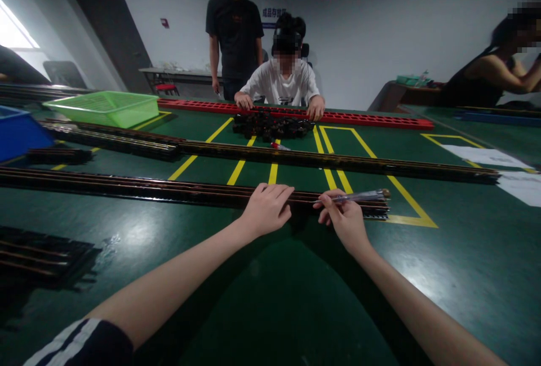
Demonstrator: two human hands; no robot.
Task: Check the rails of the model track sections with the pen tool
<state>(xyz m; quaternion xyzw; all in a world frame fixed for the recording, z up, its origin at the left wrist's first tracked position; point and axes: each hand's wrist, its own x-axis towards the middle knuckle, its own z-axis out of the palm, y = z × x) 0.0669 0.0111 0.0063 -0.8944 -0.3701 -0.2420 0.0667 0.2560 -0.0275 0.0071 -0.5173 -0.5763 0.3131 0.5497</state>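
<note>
A long black strip (pixel 169 190) with copper-coloured lines lies across the green table in front of me. My left hand (pixel 269 208) is closed over its near edge, thumb and fingers together. Close to the strip's right end, my right hand (pixel 344 218) pinches a slim screwdriver (pixel 366 195) with a clear handle. Its handle points right and its thin tip points left, over the strip. Whether the tip touches the strip I cannot tell.
Another long black strip (pixel 338 161) runs behind, near a small red-tipped tool (pixel 279 146). Beyond are a dark pile of parts (pixel 270 125), a red rail (pixel 372 120) and a seated person (pixel 284 81). Green basket (pixel 105 108) and blue bin (pixel 21 134) stand left.
</note>
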